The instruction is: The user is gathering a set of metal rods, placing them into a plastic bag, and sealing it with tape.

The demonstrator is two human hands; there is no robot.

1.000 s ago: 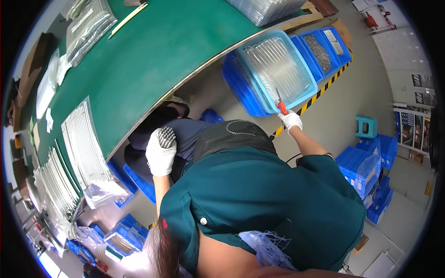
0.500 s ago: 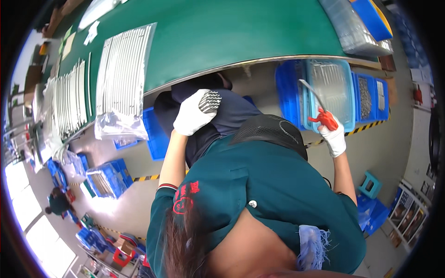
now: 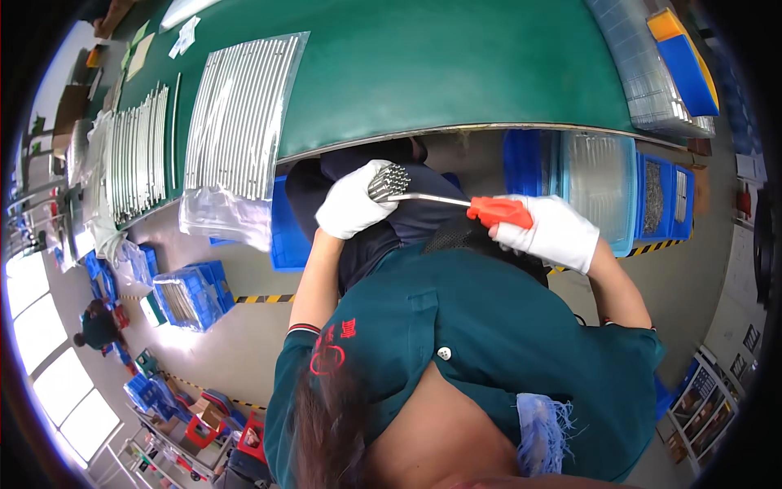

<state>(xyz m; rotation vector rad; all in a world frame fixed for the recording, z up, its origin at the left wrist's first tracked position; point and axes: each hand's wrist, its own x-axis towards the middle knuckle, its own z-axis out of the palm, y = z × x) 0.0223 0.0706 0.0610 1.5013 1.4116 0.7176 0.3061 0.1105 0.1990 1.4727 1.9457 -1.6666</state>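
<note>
- Now the red-handled tool [image 3: 500, 213] has reached the metal bundle [image 3: 388, 181]; work there seems underway.
- Right hand [image 3: 555, 232]: fingers wrap the tool.
- Left hand [image 3: 352, 202]: fingers clasp the bundle.

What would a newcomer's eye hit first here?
First, the bright red tool in the gloved right grip, its thin metal shaft reaching to the bundle of small metal pieces in the gloved left grip. Then the broad green tabletop across the top, with clear-bagged silvery rods toward its left.
</note>
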